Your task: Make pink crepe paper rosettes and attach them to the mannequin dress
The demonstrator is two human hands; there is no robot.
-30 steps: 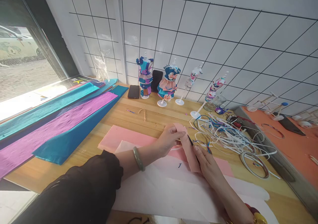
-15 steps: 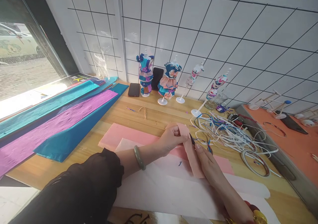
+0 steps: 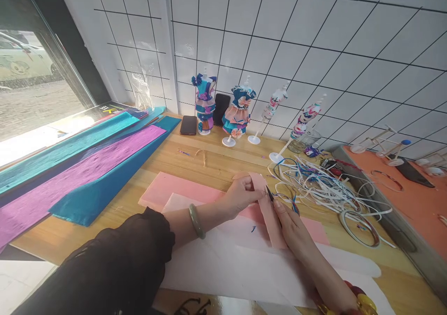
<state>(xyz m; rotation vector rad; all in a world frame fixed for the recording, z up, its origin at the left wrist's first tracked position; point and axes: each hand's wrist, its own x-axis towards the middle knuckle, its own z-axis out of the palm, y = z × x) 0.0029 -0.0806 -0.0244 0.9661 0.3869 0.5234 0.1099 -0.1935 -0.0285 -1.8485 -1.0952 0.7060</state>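
One pink strip (image 3: 271, 224) is positioned above the middle of the work area, between the two hands. The left hand (image 3: 238, 197) pinches its upper part between thumb and fingers; the strip bends over at that point and its free end hangs toward the wearer. The right hand (image 3: 289, 219) is closed around a dark-tipped tool (image 3: 270, 195), whose tip is at the strip's right edge. The hands are close together on either side of the strip; whether they touch cannot be determined.

Below the hands, a white sheet (image 3: 223, 268) covers the near part of the surface and overlaps a pink sheet (image 3: 185, 188). Both rest on a wooden table (image 3: 164, 159) with visible grain.

To the right lies a loose heap of narrow strips (image 3: 314, 187), mostly white with some blue. A coiled ring (image 3: 359, 229) is located at its near side. Beyond the heap stands a glass jar (image 3: 305, 143). Along the rear edge, four small dress forms stand in a row; a phone (image 3: 188, 126) lies flat beside the leftmost form (image 3: 205, 103).

To the left, long purple paper (image 3: 87, 173) lies beside blue paper (image 3: 104, 189). At the far right, an orange surface (image 3: 415, 184) supports a wheeled model (image 3: 380, 149). A white wall (image 3: 244, 17) with black grid lines closes the rear; a window (image 3: 31, 86) occupies the left side.
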